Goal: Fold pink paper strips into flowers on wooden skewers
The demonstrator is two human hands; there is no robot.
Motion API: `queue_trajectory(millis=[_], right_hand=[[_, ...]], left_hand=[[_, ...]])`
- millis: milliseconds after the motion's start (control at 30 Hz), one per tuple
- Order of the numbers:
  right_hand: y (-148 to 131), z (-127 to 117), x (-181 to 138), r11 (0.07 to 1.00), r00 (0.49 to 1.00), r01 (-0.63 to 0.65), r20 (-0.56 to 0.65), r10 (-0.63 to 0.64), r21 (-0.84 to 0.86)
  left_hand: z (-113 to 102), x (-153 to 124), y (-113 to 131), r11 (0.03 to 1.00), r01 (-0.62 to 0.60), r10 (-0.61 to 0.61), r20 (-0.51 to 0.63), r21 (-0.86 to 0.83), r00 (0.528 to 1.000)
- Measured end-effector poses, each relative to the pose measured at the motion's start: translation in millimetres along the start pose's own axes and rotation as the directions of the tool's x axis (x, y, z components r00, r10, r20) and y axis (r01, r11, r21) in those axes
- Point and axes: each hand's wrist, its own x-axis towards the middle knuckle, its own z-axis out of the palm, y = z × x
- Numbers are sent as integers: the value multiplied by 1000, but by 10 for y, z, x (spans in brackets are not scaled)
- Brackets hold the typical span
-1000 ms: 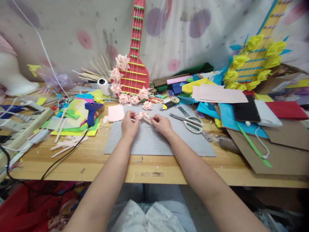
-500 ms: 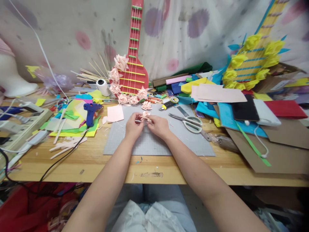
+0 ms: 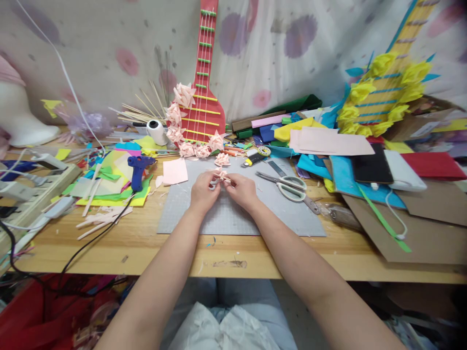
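Note:
Between my two hands, above the grey cutting mat (image 3: 233,214), is a small pink paper flower (image 3: 221,173). My left hand (image 3: 205,192) has its fingers closed on the flower's left side. My right hand (image 3: 241,190) pinches a thin, pale stick (image 3: 225,179) at the flower, its far end hidden by the fingers. Just beyond my fingers lies another pink paper flower (image 3: 222,159). A red paper guitar (image 3: 204,116) with pink flowers along its edge leans against the curtain behind.
Scissors (image 3: 292,187) and a yellow utility knife (image 3: 255,156) lie right of my hands. Left are a pink paper square (image 3: 175,171) and a blue glue gun (image 3: 137,172) with its black cord. A yellow paper guitar (image 3: 379,97), a phone (image 3: 372,163) and cardboard (image 3: 412,233) are at the right.
My fingers have shifted slightly around the pink flower, which sits a little lower between them. The view has moved very slightly; the things on the table stay in place.

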Motion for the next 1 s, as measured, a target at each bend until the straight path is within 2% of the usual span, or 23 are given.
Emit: queue_trajectory(millis=[233,533,1000], right_hand=[[-15,-16,1,1000,999,8,42,-9,22],[-66,-60,-7,998,998,59,-20,-59,26],[-71,-16,10,996,998,67,-3,-68,-61]], left_hand=[[-44,4,41,993,-20,17,24,120,1000],[-17,2,-2,994,101,-97,-93,43,991],[-9,-3,18,992,128,-126,-88,22,988]])
